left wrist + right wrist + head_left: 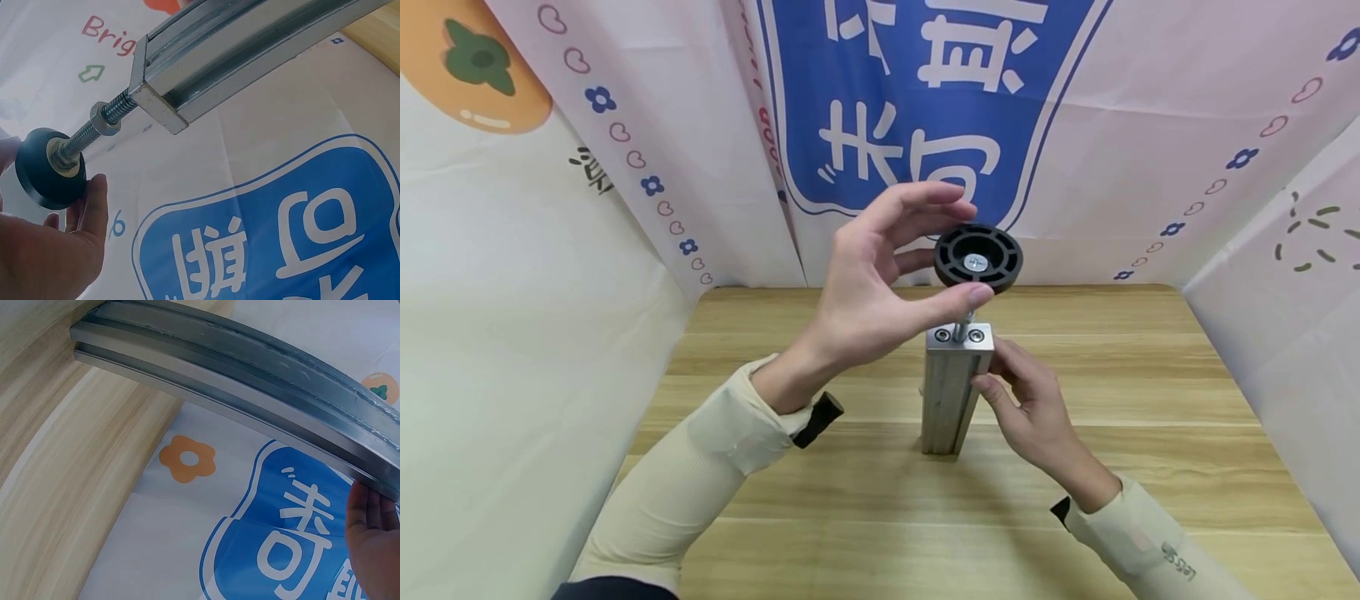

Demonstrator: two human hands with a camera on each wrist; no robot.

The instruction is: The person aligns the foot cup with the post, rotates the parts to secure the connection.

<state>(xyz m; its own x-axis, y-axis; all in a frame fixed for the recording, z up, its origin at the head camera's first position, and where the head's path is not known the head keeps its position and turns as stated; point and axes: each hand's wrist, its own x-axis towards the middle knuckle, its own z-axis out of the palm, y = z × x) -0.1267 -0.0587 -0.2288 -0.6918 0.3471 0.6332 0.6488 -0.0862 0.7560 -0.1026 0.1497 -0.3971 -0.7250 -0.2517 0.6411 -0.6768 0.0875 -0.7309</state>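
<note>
An aluminium profile stands upright on the table, its top closed by a metal end plate with two screws. From that plate rises a levelling foot with a round black base, a screw head at its centre. My left hand holds the base by its rim, thumb on the near side and fingers on the far side. In the left wrist view, the foot's threaded rod enters the plate and carries a hex nut, apart from the plate. Lower down, my right hand grips the profile near its top.
The wooden tabletop surrounds the profile's base. Behind it hangs a printed cloth wall with a blue sign. Further cloth walls stand at left and right. Black straps show at the sleeve cuffs.
</note>
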